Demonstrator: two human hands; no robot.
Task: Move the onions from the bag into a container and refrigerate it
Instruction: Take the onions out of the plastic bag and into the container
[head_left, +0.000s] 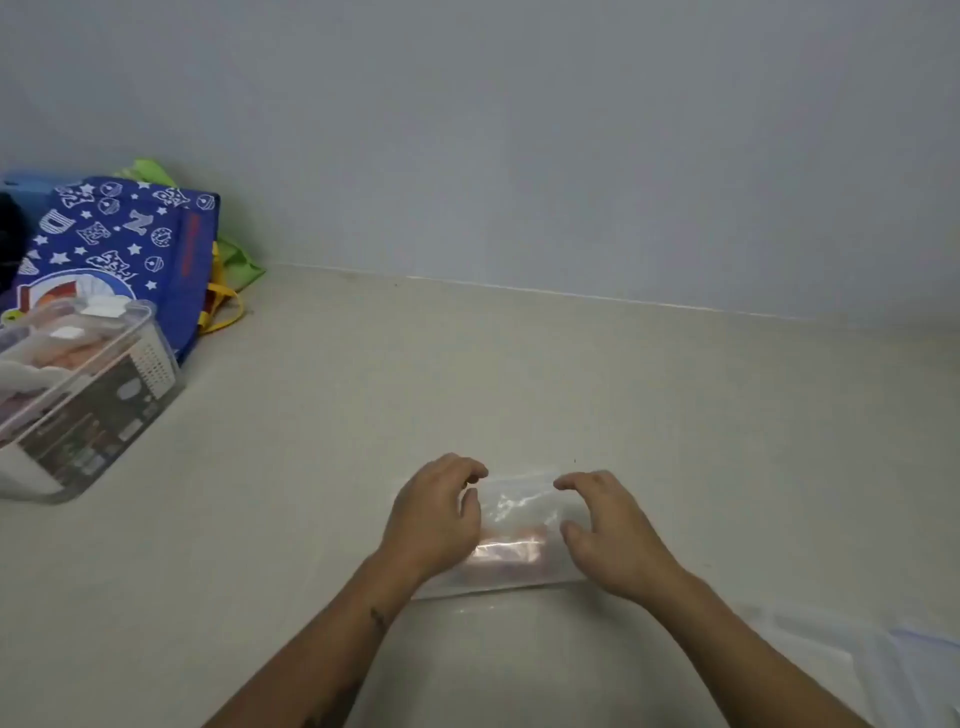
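Fingers of my left hand (434, 519) and right hand (608, 530) curl loosely at either side of the clear bag (511, 525); whether they pinch it, I cannot tell. Pinkish onions (511, 553) lie inside, flat on the counter (519, 389). Far left stands a clear container (88, 395), a blue tote (135, 244) behind it.

Blue tote bag (124, 249) w/ white stars & cartoon print stood at far left against the pale wall (519, 130), yellow handles (223, 306) drooping onto the beige counter (467, 364). Green fabric (239, 260) poked out behind it. Clear plastic sheet, possibly another bag (852, 660), lay at bottom right.
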